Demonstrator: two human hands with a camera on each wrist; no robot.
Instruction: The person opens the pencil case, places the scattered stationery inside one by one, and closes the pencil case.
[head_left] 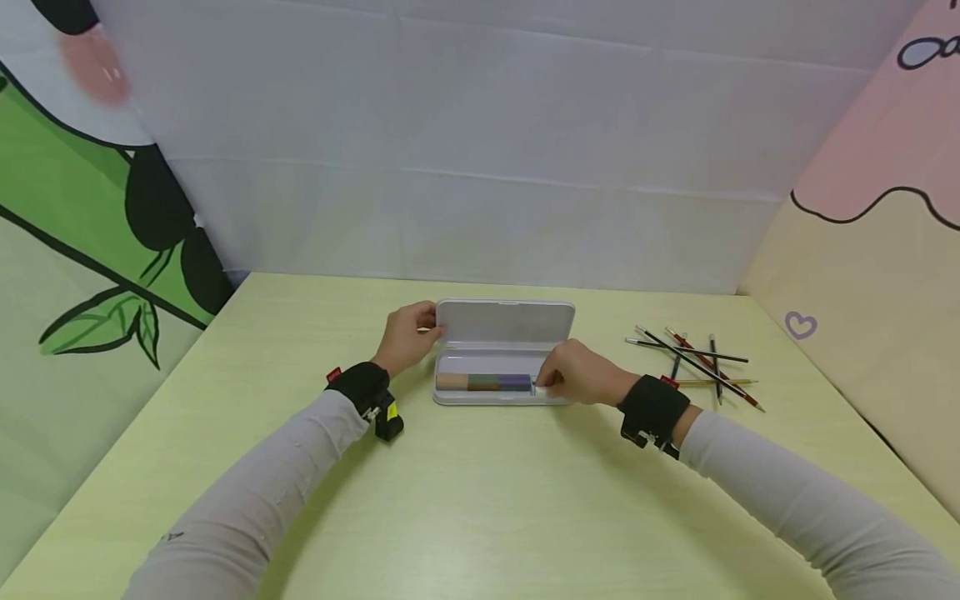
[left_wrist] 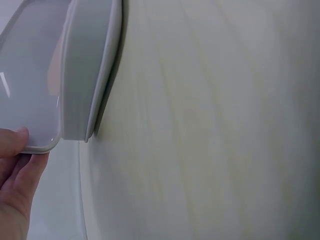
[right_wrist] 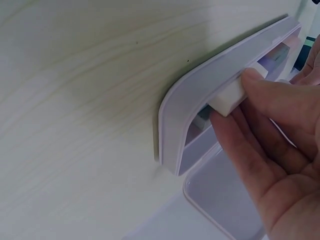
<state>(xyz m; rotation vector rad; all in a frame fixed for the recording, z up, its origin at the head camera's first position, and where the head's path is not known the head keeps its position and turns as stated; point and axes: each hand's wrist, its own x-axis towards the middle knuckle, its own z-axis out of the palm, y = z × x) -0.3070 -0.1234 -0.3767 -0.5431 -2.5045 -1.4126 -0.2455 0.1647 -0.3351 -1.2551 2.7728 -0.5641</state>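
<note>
A white pencil case (head_left: 487,362) lies on the table with its lid (head_left: 504,322) raised. My left hand (head_left: 408,335) pinches the lid's left corner between thumb and fingers; the left wrist view has the same grip on the lid (left_wrist: 37,75). In the front of the case sits a row of tan, green and purple blocks (head_left: 483,382). At that row's right end, my right hand (head_left: 581,372) pinches a white eraser-like block (right_wrist: 234,97) between thumb and fingers. This block is at the case's opening, partly hidden by the fingers.
Several pencils (head_left: 701,360) lie crossed in a loose pile to the right of the case. The pale wooden table (head_left: 480,500) meets a white cloth backdrop (head_left: 480,167) behind, with printed panels at both sides.
</note>
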